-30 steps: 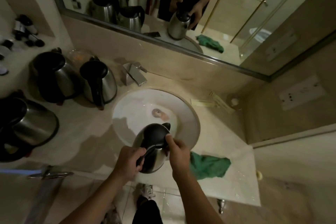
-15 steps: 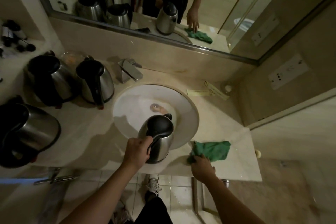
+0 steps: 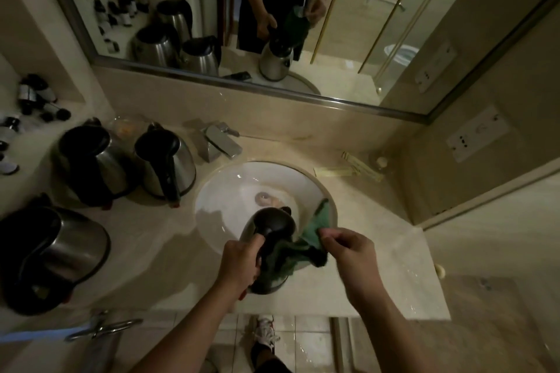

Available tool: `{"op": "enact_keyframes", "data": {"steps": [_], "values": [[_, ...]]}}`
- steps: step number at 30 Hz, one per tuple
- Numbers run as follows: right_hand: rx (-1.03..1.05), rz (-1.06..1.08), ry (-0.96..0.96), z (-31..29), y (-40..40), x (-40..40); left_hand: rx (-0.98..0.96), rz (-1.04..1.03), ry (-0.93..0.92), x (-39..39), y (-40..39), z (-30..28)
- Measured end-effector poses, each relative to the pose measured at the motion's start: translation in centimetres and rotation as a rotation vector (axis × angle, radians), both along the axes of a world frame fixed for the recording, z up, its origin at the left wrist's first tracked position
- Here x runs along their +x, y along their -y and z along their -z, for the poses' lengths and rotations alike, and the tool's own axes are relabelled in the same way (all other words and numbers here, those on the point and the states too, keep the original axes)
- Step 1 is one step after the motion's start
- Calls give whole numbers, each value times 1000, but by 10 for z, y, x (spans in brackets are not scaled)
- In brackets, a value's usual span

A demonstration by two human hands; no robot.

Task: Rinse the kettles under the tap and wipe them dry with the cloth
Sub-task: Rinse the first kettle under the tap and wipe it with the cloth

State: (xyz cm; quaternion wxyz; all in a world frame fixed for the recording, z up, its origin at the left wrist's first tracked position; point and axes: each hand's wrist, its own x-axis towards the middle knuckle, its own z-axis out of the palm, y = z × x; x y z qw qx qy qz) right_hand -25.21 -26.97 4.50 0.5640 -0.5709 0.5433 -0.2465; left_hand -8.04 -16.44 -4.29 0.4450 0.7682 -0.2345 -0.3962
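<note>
Kettle (image 3: 272, 222) (handle gripped by left hand (image 3: 241, 262)) stands at sink (image 3: 230, 188) rim.

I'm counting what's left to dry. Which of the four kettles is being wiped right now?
The kettle at the sink's front edge: the left hand grips its handle, and the right hand holds the green cloth against it. The other three stand untouched at left.

Both arms reach forward from the bottom of the view. The left hand (image 3: 241, 262) is curled tight, with its fingers wrapped around a handle. The right hand (image 3: 351, 253) is a bit higher and off to the side, pinching cloth between its thumb and bent fingers.
</note>
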Motion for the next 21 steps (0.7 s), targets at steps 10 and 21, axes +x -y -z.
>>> {"op": "enact_keyframes", "data": {"steps": [10,21], "values": [[-440,-538,-424,74,-45,61,-160,-221,-294,1,-11,-16],[-198,-199,-31,28,-57,66,-116,-96,-481,51,13,-132]]}}
